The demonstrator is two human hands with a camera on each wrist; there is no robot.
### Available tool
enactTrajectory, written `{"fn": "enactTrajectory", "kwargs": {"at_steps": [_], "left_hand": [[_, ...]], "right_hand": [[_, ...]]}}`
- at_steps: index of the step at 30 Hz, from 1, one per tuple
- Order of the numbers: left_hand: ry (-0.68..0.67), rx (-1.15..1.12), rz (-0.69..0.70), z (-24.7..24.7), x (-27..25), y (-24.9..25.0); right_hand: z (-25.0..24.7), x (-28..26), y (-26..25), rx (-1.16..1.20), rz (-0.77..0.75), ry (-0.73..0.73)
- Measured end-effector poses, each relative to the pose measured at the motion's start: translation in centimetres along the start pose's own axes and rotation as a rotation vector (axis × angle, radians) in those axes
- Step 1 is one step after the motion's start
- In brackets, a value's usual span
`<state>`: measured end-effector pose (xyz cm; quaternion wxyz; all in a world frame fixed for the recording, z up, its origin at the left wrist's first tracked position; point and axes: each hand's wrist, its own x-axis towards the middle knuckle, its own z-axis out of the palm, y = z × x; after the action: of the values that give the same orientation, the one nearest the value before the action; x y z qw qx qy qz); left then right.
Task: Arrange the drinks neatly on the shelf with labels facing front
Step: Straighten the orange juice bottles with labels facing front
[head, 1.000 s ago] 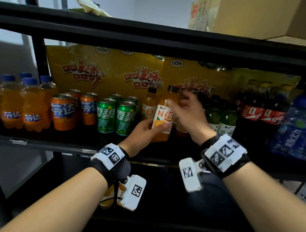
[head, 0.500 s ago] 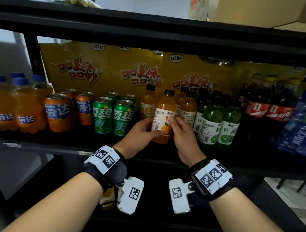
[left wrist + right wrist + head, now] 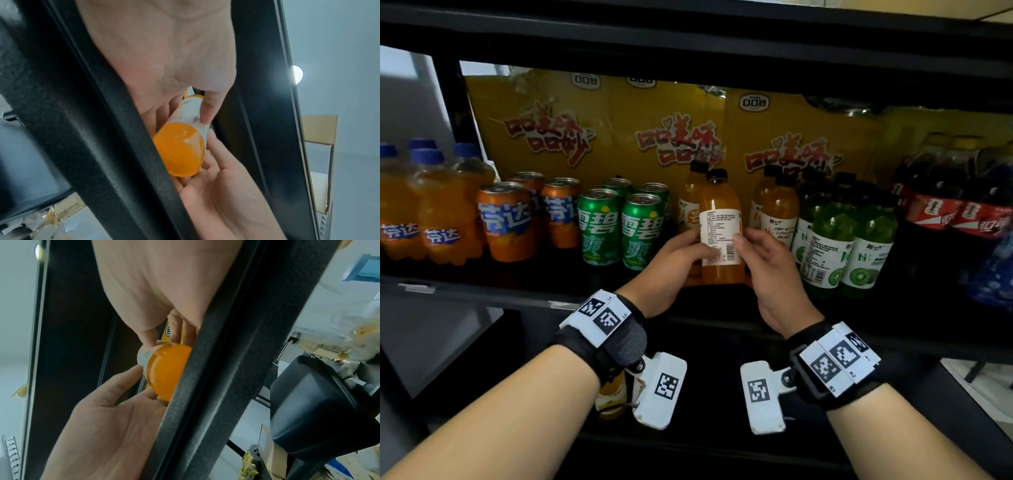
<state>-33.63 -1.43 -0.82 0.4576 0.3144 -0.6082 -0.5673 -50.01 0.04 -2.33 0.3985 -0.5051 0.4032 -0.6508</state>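
Orange juice bottle [image 3: 720, 236] stands at the shelf [image 3: 482, 298] front between green cans [image 3: 619, 229] and kiwi bottles [image 3: 839, 253], barcode side out — left hand [image 3: 674, 263] and right hand [image 3: 767, 267] pinching its label should keep twisting it upright until the logo faces front.

Seen from below, both hands [image 3: 164, 53] pinch the orange juice bottle [image 3: 180, 149] beside the black shelf rail [image 3: 82, 129].
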Motion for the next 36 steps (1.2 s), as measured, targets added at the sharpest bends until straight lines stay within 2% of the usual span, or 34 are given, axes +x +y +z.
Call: {"fn": "enactTrajectory", "kwargs": {"at_steps": [6,11,16,20,24,30,33,36], "left_hand": [[0.025,-0.033,0.047,-0.15,-0.27,-0.12],[0.045,-0.044,0.074,-0.04,-0.05,0.03],[-0.008,-0.075,0.007,-0.35,0.32,-0.05],[-0.026,-0.049,0.055,-0.42,0.13,-0.27],[0.021,-0.037,0.093,-0.15,-0.23,-0.28],[0.007,-0.025,0.044,0.14,-0.39,0.21],[-0.025,-0.051,-0.003,-0.26,-0.26,0.19],[-0.030,-0.080,0.013,-0.49,-0.22,0.17]], "right_hand": [[0.17,-0.34,-0.05,-0.037,-0.055,-0.043],[-0.01,-0.13,-0.42,0.059,0.013,-0.066],[-0.12,0.07,-0.20,0.122,0.040,0.016],[0.00,-0.10,-0.17,0.023,0.007,0.001],[-0.04,-0.34,-0.17,0.015,-0.019,-0.019],[-0.19,-0.33,-0.36,0.077,0.007,-0.001],[-0.12,-0.34,-0.41,0.057,0.014,0.012],[-0.02,-0.45,-0.47,0.015,-0.013,0.028]]}}
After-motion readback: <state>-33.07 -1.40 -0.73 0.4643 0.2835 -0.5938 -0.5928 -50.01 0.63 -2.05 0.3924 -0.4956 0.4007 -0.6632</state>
